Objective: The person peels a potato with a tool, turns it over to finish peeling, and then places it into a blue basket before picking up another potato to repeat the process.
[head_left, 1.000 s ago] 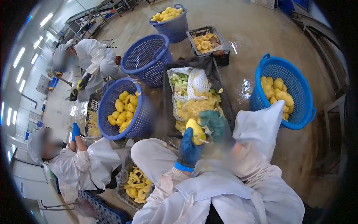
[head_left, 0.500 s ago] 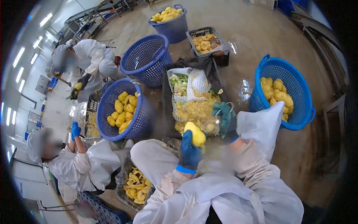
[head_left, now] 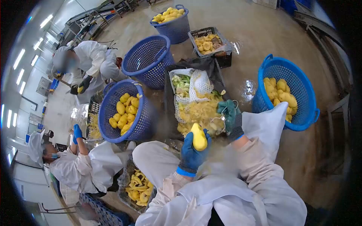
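My left hand (head_left: 191, 153), in a blue glove, is closed around a smooth yellow peeled potato (head_left: 199, 138), held upright above my lap. Just to its right, my right hand (head_left: 233, 119), in a green and dark glove, grips a peeler (head_left: 223, 119) with a bent metal wire frame. A small gap separates the peeler from the potato. Beyond both hands is a black-lined crate (head_left: 170, 81) with yellow peelings (head_left: 200, 115), green vegetable scraps and white netting in it.
Blue baskets of potatoes stand to the right (head_left: 310, 90), front left (head_left: 145, 113) and far back (head_left: 177, 30). Another blue basket (head_left: 149, 56) sits among them. A black crate (head_left: 222, 56) holds yellow pieces. Two co-workers (head_left: 85, 162) (head_left: 92, 56) sit at left.
My left hand has turned the potato more upright. My right hand and the peeler have shifted slightly right and up, away from the potato. At left, one co-worker's head has turned.
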### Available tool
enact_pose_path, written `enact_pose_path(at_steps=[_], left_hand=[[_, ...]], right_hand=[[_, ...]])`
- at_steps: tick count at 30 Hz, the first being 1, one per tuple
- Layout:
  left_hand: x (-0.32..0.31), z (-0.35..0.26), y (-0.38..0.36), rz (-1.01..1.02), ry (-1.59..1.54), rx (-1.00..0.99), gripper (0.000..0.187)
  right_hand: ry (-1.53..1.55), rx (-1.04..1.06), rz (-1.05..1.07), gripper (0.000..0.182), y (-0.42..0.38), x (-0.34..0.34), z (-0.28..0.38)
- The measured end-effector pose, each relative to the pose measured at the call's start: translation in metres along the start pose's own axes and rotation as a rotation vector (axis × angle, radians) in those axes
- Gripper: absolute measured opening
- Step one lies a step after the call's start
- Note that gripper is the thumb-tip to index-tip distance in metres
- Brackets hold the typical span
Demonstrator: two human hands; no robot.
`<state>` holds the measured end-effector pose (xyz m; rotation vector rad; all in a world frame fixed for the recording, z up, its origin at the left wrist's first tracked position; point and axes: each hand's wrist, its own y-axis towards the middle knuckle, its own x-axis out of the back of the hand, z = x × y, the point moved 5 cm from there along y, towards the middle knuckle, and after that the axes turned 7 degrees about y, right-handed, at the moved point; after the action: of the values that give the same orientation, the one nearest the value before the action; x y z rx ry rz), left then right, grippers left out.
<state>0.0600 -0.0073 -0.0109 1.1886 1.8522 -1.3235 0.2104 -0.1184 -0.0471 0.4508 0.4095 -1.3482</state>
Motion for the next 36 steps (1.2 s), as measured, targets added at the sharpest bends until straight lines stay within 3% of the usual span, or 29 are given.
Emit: enact_pose_path(at_steps=[1, 3, 4, 5, 6, 9, 10, 13, 14, 15, 17, 18, 19, 21, 22, 23, 26, 28, 30, 33, 34, 36], left_hand=[[-0.001, 0.001, -0.002, 0.063, 0.052, -0.046, 0.039], [0.001, 0.006, 0.001, 0.123, 0.116, -0.063, 0.039], [0.004, 0.008, 0.004, 0.115, 0.131, -0.034, 0.039], [0.017, 0.011, 0.008, 0.018, 0.109, 0.073, 0.039], [0.025, 0.013, 0.008, -0.079, 0.087, 0.175, 0.040], [0.014, 0.011, 0.002, 0.078, 0.150, 0.151, 0.039], [0.024, 0.016, 0.003, 0.083, 0.287, 0.092, 0.040], [0.062, 0.018, 0.028, 0.120, 0.721, -0.100, 0.043], [0.071, 0.018, 0.029, 0.099, 0.684, -0.083, 0.043], [0.068, 0.015, 0.026, 0.078, 0.646, -0.066, 0.043], [0.021, 0.011, 0.004, -0.011, 0.195, 0.148, 0.043], [0.017, 0.007, 0.001, 0.045, 0.527, -0.039, 0.043], [0.009, 0.004, -0.001, 0.110, 0.859, -0.233, 0.044], [0.007, 0.004, 0.000, 0.135, 0.881, -0.218, 0.044], [0.013, 0.010, 0.003, 0.084, 0.561, -0.015, 0.043], [0.017, 0.014, 0.005, 0.034, 0.240, 0.178, 0.043], [0.025, 0.017, 0.009, 0.087, 0.202, 0.230, 0.042], [0.009, 0.006, 0.003, 0.201, 1.044, -0.290, 0.043], [0.036, 0.020, 0.016, 0.162, 0.200, 0.270, 0.040], [0.059, 0.013, 0.020, 0.177, 0.837, -0.125, 0.043], [0.044, 0.009, 0.011, 0.182, 1.064, -0.280, 0.045], [0.005, 0.000, -0.006, 0.328, 1.595, -0.666, 0.049]], right_hand=[[0.052, -0.036, 0.008, 0.031, -0.006, 0.001, 0.002], [-0.292, 0.043, 0.145, 0.027, -0.020, -0.011, -0.004], [-0.198, -0.004, 0.114, 0.024, -0.019, -0.009, -0.017], [-0.102, -0.051, 0.083, 0.022, -0.019, -0.006, -0.028], [-0.226, 0.064, -0.007, 0.026, -0.001, 0.008, -0.009], [0.295, -0.087, -0.023, 0.026, 0.001, 0.008, -0.003], [-0.009, -0.028, 0.071, 0.020, -0.019, -0.012, 0.007], [-0.113, 0.068, 0.290, 0.020, -0.031, -0.035, 0.011], [-0.245, 0.077, 0.065, 0.022, -0.005, 0.008, -0.012], [-0.100, 0.034, 0.034, 0.024, -0.002, 0.011, -0.012], [0.182, -0.055, -0.033, 0.027, 0.000, 0.009, 0.003], [-0.164, 0.036, 0.064, 0.031, -0.024, -0.023, 0.032], [-0.020, -0.080, 0.085, 0.030, -0.028, -0.025, 0.021], [0.287, -0.301, 0.120, 0.030, -0.031, -0.025, -0.016], [-0.039, 0.003, -0.066, 0.037, -0.011, 0.010, -0.027], [0.009, 0.002, -0.044, 0.032, -0.007, 0.014, -0.021], [0.075, -0.079, 0.059, 0.023, -0.018, 0.000, 0.001], [0.100, -0.169, 0.148, 0.021, -0.027, -0.013, -0.013], [-0.043, -0.002, 0.021, 0.023, -0.012, 0.019, -0.029], [0.689, -0.145, 0.165, 0.026, -0.007, 0.013, -0.020], [0.354, -0.214, 0.057, 0.026, -0.032, -0.018, 0.005], [-0.207, 0.113, 0.127, 0.026, -0.020, 0.009, -0.036]])
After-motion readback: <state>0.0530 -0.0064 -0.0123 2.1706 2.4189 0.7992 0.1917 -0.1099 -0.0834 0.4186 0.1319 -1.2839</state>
